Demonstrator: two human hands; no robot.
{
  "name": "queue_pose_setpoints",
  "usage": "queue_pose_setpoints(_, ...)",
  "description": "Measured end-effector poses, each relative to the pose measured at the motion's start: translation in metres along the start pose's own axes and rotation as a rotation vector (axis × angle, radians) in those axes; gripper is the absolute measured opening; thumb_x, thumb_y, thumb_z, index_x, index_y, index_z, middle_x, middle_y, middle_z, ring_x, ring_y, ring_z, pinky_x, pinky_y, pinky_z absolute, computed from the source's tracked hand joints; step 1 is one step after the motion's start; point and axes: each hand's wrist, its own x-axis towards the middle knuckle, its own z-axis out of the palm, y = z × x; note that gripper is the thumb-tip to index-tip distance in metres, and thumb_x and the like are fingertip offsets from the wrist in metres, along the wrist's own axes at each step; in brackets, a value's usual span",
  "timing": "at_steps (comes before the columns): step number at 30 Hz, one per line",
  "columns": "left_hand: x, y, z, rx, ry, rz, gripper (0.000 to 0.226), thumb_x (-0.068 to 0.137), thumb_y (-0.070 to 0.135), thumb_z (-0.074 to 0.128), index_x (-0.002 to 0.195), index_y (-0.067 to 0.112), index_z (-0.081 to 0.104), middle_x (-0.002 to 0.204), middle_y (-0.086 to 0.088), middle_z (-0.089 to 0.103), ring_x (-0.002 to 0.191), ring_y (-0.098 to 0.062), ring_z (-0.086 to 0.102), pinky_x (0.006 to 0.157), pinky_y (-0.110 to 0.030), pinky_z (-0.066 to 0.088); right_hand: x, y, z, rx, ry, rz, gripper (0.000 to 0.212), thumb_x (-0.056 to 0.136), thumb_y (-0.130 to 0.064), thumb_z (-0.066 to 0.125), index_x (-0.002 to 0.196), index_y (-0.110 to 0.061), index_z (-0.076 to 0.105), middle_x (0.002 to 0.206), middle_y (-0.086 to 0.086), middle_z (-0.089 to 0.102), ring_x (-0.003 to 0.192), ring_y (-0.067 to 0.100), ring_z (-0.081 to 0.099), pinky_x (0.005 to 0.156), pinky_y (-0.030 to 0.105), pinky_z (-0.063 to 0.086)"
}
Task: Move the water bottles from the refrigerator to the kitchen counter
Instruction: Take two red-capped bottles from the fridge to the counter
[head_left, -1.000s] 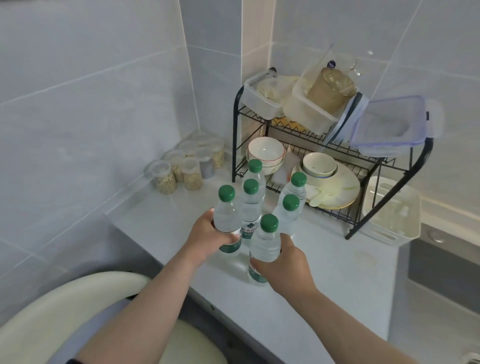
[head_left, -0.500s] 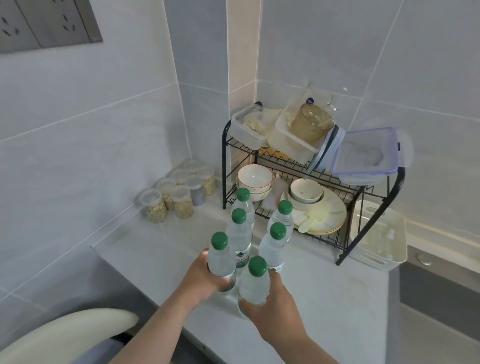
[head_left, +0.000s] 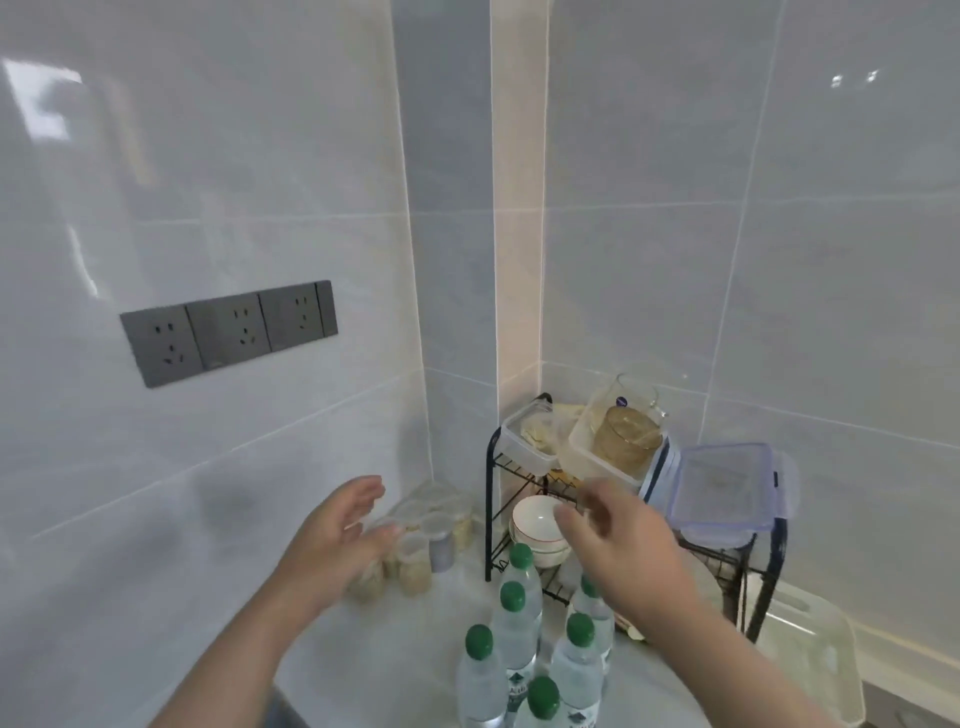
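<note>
Several clear water bottles (head_left: 517, 631) with green caps stand upright in a tight cluster on the pale kitchen counter (head_left: 363, 654), at the bottom middle of the view. My left hand (head_left: 335, 540) hovers above and to the left of them, palm turned inward, fingers relaxed and holding nothing. My right hand (head_left: 618, 545) is raised above the cluster's right side, fingers loose and blurred, holding nothing. Its wrist hides part of one bottle at the back right.
A black wire dish rack (head_left: 524, 519) with bowls and plastic containers stands in the corner behind the bottles. Small jars (head_left: 421, 551) of grains sit by the left wall. A white tray (head_left: 810, 654) lies at the right. Grey wall sockets (head_left: 228, 330) are mounted on the left.
Both hands have let go of the bottles and lifted up and apart. The two bottles they held now stand on the counter. The view has tilted upward toward the wall.
</note>
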Motion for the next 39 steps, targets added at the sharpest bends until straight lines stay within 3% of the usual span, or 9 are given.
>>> queue_pose_setpoints(3,-0.007,0.083,-0.031,0.045,0.129,0.191,0.045,0.088,0.021,0.072,0.126,0.036,0.053,0.132,0.017,0.056,0.13,-0.009,0.048,0.106,-0.029,0.038,0.03,-0.067,-0.039,0.042,0.104,-0.204,0.068,0.08,-0.064,0.047,0.133,-0.022,0.051,0.128,-0.003,0.061,0.115,0.017,0.056,0.088,0.031,0.044)
queue_pose_setpoints(6,-0.035,0.153,-0.054,0.13,0.265,0.324,0.052,0.085,0.039,0.072,0.131,0.043,0.049,0.132,0.029,0.05,0.128,-0.006,0.046,0.103,-0.027,0.036,0.032,-0.112,-0.07,0.099,0.148,-0.365,0.078,0.075,-0.071,0.041,0.139,-0.026,0.044,0.14,-0.006,0.052,0.123,0.018,0.051,0.09,0.03,0.039)
queue_pose_setpoints(10,-0.094,0.223,-0.064,0.289,0.437,0.46,0.069,0.072,0.063,0.06,0.137,0.044,0.047,0.135,0.034,0.047,0.125,0.009,0.045,0.103,-0.024,0.035,0.015,-0.144,-0.1,0.232,0.13,-0.522,0.077,0.076,-0.07,0.043,0.142,-0.032,0.039,0.145,-0.012,0.045,0.128,0.015,0.046,0.094,0.03,0.035)
queue_pose_setpoints(12,-0.123,0.248,-0.061,0.351,0.503,0.481,0.06,0.073,0.064,0.056,0.13,0.056,0.043,0.129,0.047,0.041,0.121,0.015,0.043,0.1,-0.02,0.034,0.007,-0.151,-0.11,0.28,0.099,-0.587,0.073,0.08,-0.066,0.047,0.143,-0.032,0.038,0.147,-0.014,0.042,0.13,0.014,0.044,0.096,0.029,0.035)
queue_pose_setpoints(15,-0.171,0.281,-0.048,0.442,0.624,0.476,0.051,0.072,0.069,0.051,0.121,0.069,0.038,0.128,0.05,0.034,0.128,0.005,0.038,0.104,-0.027,0.033,-0.009,-0.158,-0.131,0.358,0.043,-0.681,0.07,0.081,-0.063,0.049,0.143,-0.033,0.038,0.142,-0.018,0.041,0.129,0.013,0.043,0.098,0.03,0.035)
queue_pose_setpoints(18,-0.211,0.308,-0.037,0.506,0.735,0.474,0.053,0.071,0.072,0.049,0.122,0.068,0.036,0.129,0.048,0.033,0.131,0.001,0.038,0.105,-0.031,0.034,-0.024,-0.168,-0.143,0.433,0.001,-0.778,0.068,0.08,-0.064,0.049,0.141,-0.034,0.039,0.13,-0.027,0.036,0.124,0.007,0.042,0.094,0.027,0.033)
queue_pose_setpoints(23,-0.293,0.348,-0.022,0.65,0.906,0.431,0.051,0.073,0.072,0.047,0.122,0.07,0.036,0.128,0.054,0.031,0.133,0.003,0.037,0.107,-0.03,0.033,-0.064,-0.193,-0.159,0.587,-0.081,-0.927,0.076,0.073,-0.072,0.041,0.138,-0.033,0.043,0.127,-0.029,0.038,0.116,-0.003,0.037,0.092,0.022,0.03)
queue_pose_setpoints(28,-0.38,0.388,-0.02,0.843,1.072,0.36,0.051,0.073,0.072,0.044,0.123,0.07,0.032,0.129,0.053,0.026,0.131,0.004,0.036,0.107,-0.031,0.033,-0.118,-0.234,-0.165,0.714,-0.201,-1.042,0.078,0.072,-0.075,0.038,0.139,-0.036,0.04,0.132,-0.028,0.038,0.127,0.001,0.037,0.096,0.023,0.03)
queue_pose_setpoints(39,-0.638,0.439,0.007,1.129,1.468,0.1,0.056,0.071,0.074,0.043,0.126,0.066,0.032,0.13,0.051,0.026,0.133,0.0,0.035,0.104,-0.033,0.033,-0.328,-0.329,-0.18,1.017,-0.556,-1.294,0.078,0.07,-0.074,0.039,0.138,-0.036,0.041,0.122,-0.038,0.035,0.117,-0.002,0.039,0.092,0.021,0.032)
